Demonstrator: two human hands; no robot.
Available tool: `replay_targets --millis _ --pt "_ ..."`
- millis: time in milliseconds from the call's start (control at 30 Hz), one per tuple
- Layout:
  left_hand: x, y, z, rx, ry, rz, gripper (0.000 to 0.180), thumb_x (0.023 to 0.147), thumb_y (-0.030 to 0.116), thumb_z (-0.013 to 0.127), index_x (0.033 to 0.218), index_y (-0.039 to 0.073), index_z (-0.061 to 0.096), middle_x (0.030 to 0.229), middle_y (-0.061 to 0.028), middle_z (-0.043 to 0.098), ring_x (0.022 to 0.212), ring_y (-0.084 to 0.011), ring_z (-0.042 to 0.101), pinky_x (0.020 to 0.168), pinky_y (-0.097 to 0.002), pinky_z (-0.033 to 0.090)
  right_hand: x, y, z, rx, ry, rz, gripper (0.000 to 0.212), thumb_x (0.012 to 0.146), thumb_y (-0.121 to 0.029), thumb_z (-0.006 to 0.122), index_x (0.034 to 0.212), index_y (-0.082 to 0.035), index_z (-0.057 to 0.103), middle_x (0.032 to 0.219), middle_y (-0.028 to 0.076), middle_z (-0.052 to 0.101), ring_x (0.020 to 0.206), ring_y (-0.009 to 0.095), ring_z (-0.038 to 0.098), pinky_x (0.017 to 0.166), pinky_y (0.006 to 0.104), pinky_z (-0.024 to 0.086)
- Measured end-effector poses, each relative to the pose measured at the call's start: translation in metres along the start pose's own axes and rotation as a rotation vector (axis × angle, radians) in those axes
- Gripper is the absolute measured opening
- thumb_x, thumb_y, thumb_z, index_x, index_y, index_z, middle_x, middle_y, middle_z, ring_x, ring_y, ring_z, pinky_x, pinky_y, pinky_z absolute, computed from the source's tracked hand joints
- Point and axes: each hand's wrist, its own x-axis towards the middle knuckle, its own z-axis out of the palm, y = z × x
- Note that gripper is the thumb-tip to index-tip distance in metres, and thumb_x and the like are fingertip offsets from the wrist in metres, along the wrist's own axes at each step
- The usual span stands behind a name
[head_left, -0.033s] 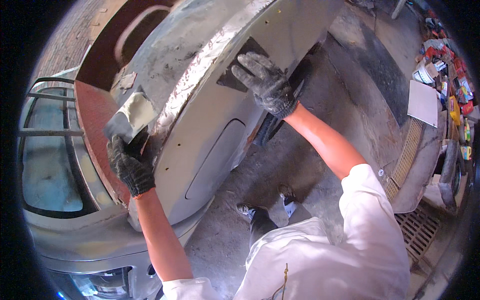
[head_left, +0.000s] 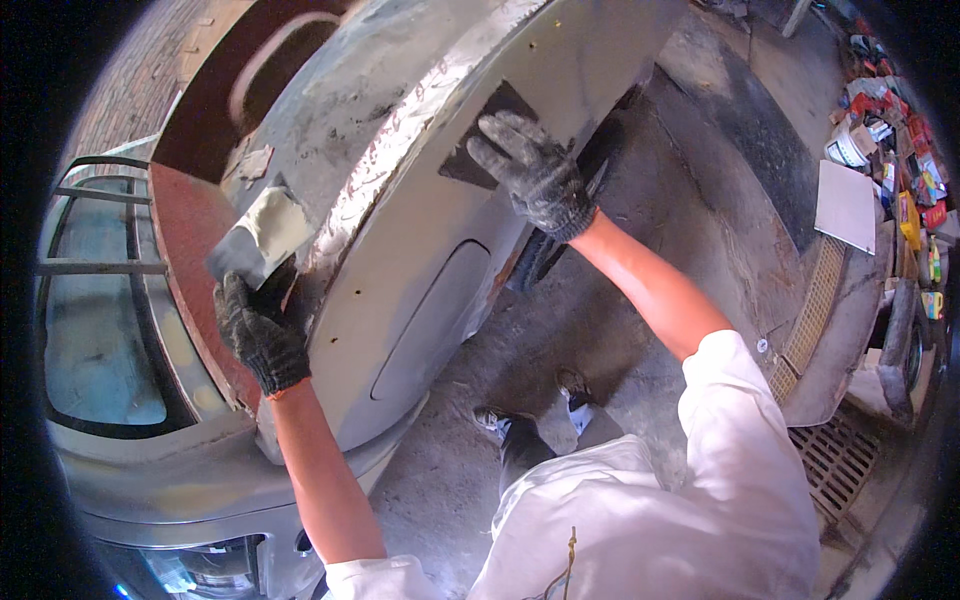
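My left hand [head_left: 262,338], in a dark knitted glove, grips the near edge of a thin grey plate [head_left: 240,252]. Cream-coloured, putty-like paste [head_left: 275,222] lies smeared over that plate. My right hand [head_left: 535,175], in a similar glove with pale, dusty fingers, lies flat with its fingers stretched out. Beneath it a dark sheet [head_left: 465,165] that looks like sandpaper is pressed against the grey car body panel [head_left: 410,270]. Part of this sheet is hidden by the hand. The panel has a rounded flap outline [head_left: 432,312] and several small holes.
A red-brown panel [head_left: 185,235] and a tinted car window [head_left: 100,340] are at the left. At the right stand a white board [head_left: 846,205], a white bucket [head_left: 847,147] and cluttered coloured containers. A floor grate [head_left: 835,465] lies at the lower right.
My right hand and the dark sheet beneath it have slid slightly toward me and to the right along the panel. The left hand stays nearly still with the plate.
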Motion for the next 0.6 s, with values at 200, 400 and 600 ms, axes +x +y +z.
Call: replay_targets --millis 200,400,600 --pt "0.004 0.006 -0.002 -0.953 0.045 -0.619 0.036 0.092 0.013 0.063 0.121 -0.004 0.053 0.111 -0.0148 0.065 0.105 -0.0309 0.065 0.091 -0.0404 0.054 -0.031 -0.01 -0.014 0.045 -0.095 0.071 0.047 0.085 -0.01 0.055 0.131 -0.015 0.06 0.134 0.013 0.054 0.123 0.035 0.052 0.104 0.0475 0.044" --pt "0.006 0.012 0.0 -0.436 0.064 -0.408 0.029 0.098 0.023 0.051 0.112 -0.002 0.056 0.108 -0.0163 0.062 0.095 -0.0368 0.069 0.082 -0.046 0.059 0.01 0.0 -0.029 0.111 0.319 0.352 0.034 0.083 0.0 0.054 0.115 -0.004 0.064 0.104 0.016 0.064 0.098 0.036 0.06 0.09 0.0467 0.048" --pt "0.009 0.021 -0.001 -1.059 0.143 -0.758 0.028 0.098 0.022 0.052 0.111 -0.002 0.056 0.106 -0.016 0.062 0.094 -0.0372 0.069 0.082 -0.0455 0.06 0.064 0.004 -0.015 -0.092 0.183 0.567 0.025 0.085 -0.006 0.057 0.109 -0.005 0.062 0.1 0.015 0.062 0.095 0.032 0.06 0.084 0.0424 0.05"
